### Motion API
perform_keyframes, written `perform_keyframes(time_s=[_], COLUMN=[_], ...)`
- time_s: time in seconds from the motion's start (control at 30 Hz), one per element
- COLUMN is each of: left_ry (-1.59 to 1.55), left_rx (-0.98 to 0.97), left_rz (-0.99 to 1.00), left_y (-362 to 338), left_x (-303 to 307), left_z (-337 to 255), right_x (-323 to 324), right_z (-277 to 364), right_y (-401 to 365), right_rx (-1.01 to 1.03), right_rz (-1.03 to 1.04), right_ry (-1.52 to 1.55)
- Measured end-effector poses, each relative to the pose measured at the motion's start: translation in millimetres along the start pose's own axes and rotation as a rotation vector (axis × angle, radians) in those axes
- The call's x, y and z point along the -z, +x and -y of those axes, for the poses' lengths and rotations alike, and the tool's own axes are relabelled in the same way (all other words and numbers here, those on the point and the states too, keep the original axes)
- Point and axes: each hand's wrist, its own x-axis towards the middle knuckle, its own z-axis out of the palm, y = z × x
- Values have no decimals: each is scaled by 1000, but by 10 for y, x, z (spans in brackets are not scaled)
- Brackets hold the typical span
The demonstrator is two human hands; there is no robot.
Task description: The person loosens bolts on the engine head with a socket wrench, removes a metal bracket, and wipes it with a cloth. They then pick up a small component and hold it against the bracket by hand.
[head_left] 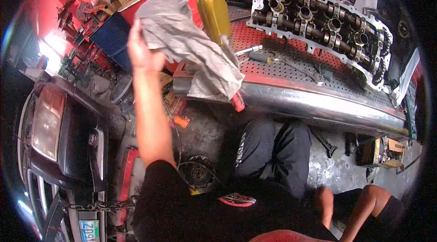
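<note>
Hands: your left hand (142,53) grips the grey rag (191,46) by its bunched edge | right hand (324,206) too blurred, grip I cannot tell | rag soft, light, limp: take it bunched.

I watch through one head camera looking forward and down, close behind the left hand (143,53), over bench (318,103) and floor (327,169).

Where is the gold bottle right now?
Head view, upper centre: the gold bottle stands on the red perforated bench, between the grey rag in the left hand and the cylinder head.
</note>
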Motion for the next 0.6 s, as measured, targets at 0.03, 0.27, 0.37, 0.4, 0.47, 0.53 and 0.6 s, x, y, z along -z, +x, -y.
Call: perform_keyframes(time_s=[0.03, 0.27, 0.37, 0.4, 0.47, 0.53, 0.6], left_ry=[-81, -465, -416, -350, -159, 93, 373], left_rx=[23, -38, 65, -53, -250, -415, -636], left_rz=[-51, 13, -135, -127, -134, -174, -161], left_y=[-113, -142, -193, -256, -336, -354, -335], left_x=[-54, 153, 122, 122, 75, 2, 23], left_z=[144, 844, 1184, 1264, 1261, 1118, 989], right_x=[97, 1140, 1216, 1260, 1237, 1197, 1307], right_z=[332, 3019, 3995, 4290, 4790, 5059, 5224], right_y=[40, 90, 267, 275, 473, 610, 548], right_rx=[108, 963, 1254, 1193, 1207, 1275, 1260], right_rz=[-28, 174, 18, 75, 118, 93, 65], right_ry=[83, 960, 935, 974, 999, 972, 947])
